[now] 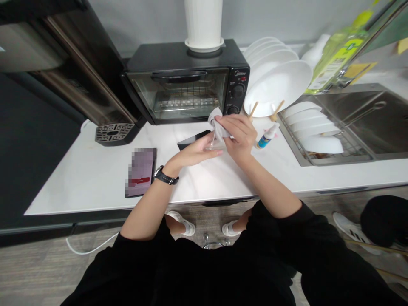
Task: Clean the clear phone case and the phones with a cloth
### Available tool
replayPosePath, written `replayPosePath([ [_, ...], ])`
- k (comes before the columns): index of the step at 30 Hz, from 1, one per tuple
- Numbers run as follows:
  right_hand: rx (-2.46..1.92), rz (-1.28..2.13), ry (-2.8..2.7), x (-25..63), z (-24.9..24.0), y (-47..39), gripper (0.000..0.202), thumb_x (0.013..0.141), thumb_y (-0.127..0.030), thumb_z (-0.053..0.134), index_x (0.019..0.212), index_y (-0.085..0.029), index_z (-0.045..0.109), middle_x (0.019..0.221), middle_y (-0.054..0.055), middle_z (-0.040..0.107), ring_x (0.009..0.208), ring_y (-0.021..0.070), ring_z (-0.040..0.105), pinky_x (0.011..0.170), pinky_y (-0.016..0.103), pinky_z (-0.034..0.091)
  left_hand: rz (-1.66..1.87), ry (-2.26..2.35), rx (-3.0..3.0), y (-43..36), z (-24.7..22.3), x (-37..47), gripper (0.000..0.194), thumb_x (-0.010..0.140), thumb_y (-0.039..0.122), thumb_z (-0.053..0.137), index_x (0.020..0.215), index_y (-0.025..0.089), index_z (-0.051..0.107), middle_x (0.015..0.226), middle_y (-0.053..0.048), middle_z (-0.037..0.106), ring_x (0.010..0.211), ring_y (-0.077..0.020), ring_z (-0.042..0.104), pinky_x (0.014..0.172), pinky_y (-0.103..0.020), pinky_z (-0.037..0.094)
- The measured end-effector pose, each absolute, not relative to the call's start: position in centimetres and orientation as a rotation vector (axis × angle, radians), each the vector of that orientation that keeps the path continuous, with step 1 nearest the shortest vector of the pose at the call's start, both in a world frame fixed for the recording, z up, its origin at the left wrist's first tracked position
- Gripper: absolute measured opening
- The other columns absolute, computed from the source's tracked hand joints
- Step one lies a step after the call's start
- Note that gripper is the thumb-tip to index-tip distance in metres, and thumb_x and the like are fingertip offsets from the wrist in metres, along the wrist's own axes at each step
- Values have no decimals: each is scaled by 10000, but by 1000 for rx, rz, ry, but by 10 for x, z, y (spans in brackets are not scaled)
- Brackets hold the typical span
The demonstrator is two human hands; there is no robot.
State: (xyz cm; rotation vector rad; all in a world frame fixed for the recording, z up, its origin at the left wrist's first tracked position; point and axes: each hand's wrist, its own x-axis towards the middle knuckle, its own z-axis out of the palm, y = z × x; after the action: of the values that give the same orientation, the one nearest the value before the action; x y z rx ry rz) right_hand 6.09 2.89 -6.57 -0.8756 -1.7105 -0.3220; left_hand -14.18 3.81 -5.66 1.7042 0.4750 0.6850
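Note:
My right hand [239, 134] pinches a crumpled white cloth [216, 121] over the counter, in front of the toaster oven. Below and left of it, my left hand [200, 148] is closed around a small clear object [215, 143], whose shape is partly hidden by the cloth and fingers. The cloth touches this object. A dark flat device [188, 141] lies behind my left hand. To the right of my right hand stands a small spray bottle [267, 137] with a blue label. A phone [140, 172] with a partly pixelated screen lies left of my watch.
The black toaster oven [181, 80] bears a white pot [204, 25]. A coffee machine's drip tray [113, 133] is at left. White plates [277, 87] stand upright on the right, beside a sink rack [350, 158] with bowls. Another person's shoe [349, 227] shows at lower right.

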Motion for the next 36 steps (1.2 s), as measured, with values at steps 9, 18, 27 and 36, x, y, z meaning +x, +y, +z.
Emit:
replayPosePath([
  [9,-562,-119,-1859,49,-64,28,294,1082,-288,636,1293,-357,829,1140,4,888,1075,225,804,908,427,694,744,770,1504,37,-59,-140,267,703,161,770,948,174,663,900,-2,709,826,-162,681,791,-334,642],
  [18,-746,389,-1706,46,-57,28,232,1020,-293,650,1115,-300,861,1096,8,886,1011,210,817,934,400,664,817,925,1891,46,-64,-138,268,771,109,731,1036,148,729,1008,-36,786,995,-225,739,1006,-391,607],
  [27,-1252,55,-1577,66,-50,32,477,876,-22,480,1060,-261,850,1279,43,831,1231,266,764,1061,434,615,848,880,1979,47,-68,-143,660,905,77,559,1541,219,665,1496,-91,750,1374,-257,723,1197,-470,572],
  [36,-1414,28,-1806,65,-56,37,452,876,-106,557,1198,-215,855,1310,72,835,1219,328,716,1090,509,602,833,925,1868,46,-63,-142,778,850,17,512,1605,184,598,1574,-110,694,1382,-231,730,1222,-455,554],
])
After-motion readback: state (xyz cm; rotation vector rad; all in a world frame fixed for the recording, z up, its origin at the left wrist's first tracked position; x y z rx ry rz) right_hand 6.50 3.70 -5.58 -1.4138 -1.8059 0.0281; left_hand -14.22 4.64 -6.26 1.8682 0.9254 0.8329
